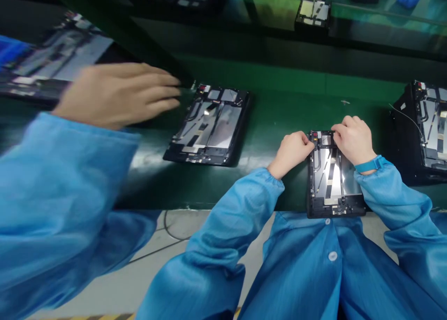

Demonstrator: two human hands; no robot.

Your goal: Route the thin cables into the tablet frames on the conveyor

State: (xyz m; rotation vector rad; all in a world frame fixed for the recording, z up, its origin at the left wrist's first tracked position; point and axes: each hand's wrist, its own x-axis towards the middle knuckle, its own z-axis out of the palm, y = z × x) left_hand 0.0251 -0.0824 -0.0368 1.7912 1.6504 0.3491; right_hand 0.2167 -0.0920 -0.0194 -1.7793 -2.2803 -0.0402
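A long green assembly bench [279, 80] runs across the view, with a higher green ledge [366, 12] beyond it and a grey floor [167, 231] below its near edge. A person in a blue smock [303, 259] stands at the bench, and a co-worker's blue sleeve [59, 194] fills the left side. The co-worker's blurred hand [118, 94], open with its fingers extended, is near a dark tablet housing [207, 126] that lies tilted on the bench. Another housing [433, 129] sits at the right on a black base, well apart from the person's unit, and a further unit [312, 12] rests on the ledge. The person's own tablet housing [331, 180] lies flat and open-backed, with its long axis pointing away from the person, nearly straight across the bench and tilted only slightly. Its near short edge reaches the bench's near edge, and its far end points toward the ledge. Both hands are at that far end, curled and grasping the black frame: the left hand [289, 154] at the left corner, the right hand [352, 140] over the right corner. A blue wrist strap [368, 165] circles the right wrist.
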